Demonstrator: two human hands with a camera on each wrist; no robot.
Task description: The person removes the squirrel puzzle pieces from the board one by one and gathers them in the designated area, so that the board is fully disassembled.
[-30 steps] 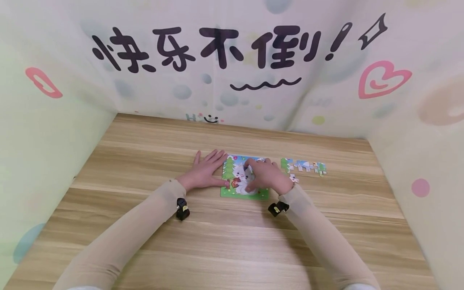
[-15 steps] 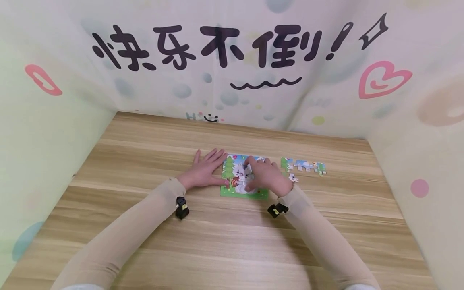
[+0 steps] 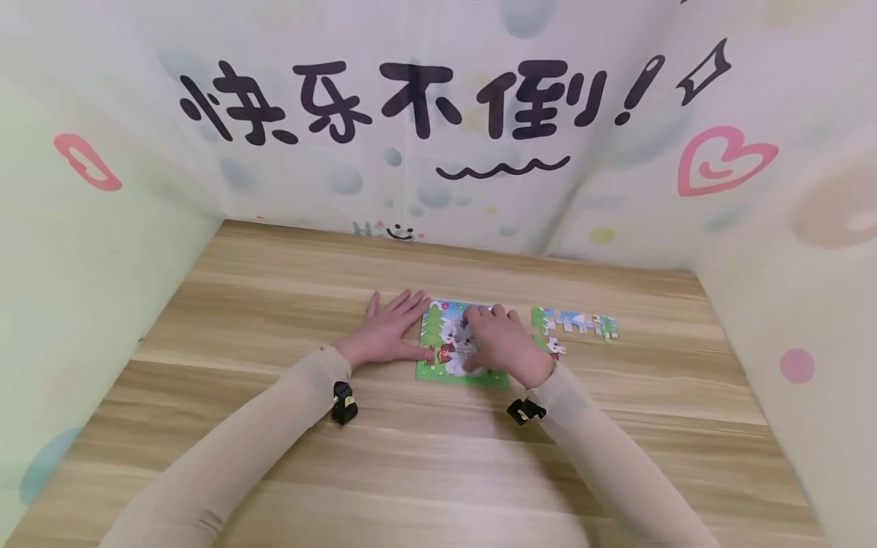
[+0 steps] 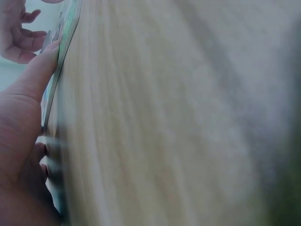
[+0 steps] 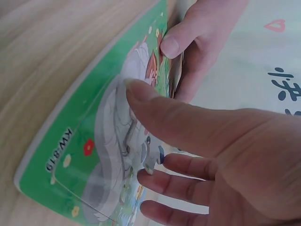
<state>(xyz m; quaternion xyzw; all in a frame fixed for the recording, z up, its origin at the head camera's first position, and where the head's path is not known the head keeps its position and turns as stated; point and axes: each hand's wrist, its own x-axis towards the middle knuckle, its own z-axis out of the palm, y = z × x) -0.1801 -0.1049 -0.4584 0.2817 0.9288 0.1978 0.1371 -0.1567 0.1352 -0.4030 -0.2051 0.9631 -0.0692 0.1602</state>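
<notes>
A jigsaw puzzle in a green-bordered tray point(image 3: 460, 378) lies on the table, showing pale cartoon animals and a tree. My left hand point(image 3: 384, 335) lies spread beside its left edge, with the thumb on the border and the fingers by the upper left corner. Over the tray's right half, my right hand point(image 3: 503, 342) curls its thumb and fingers about a grey puzzle piece point(image 5: 146, 155). That piece looks slightly raised in the right wrist view. The thumb touches the picture; the hand hides much of the tray's right side.
Right of the tray lie several loose puzzle pieces: green and white ones point(image 3: 543, 318), a blue one point(image 3: 574, 321) and a green one point(image 3: 606, 326). Another with a white animal point(image 3: 555, 347) is beside the right wrist. A printed cloth wall point(image 3: 411, 183) borders the wooden table.
The right hand's fingers have shifted slightly over the tray, and the grey piece between them now shows more. The left hand keeps its place. The head view has tilted a little upward.
</notes>
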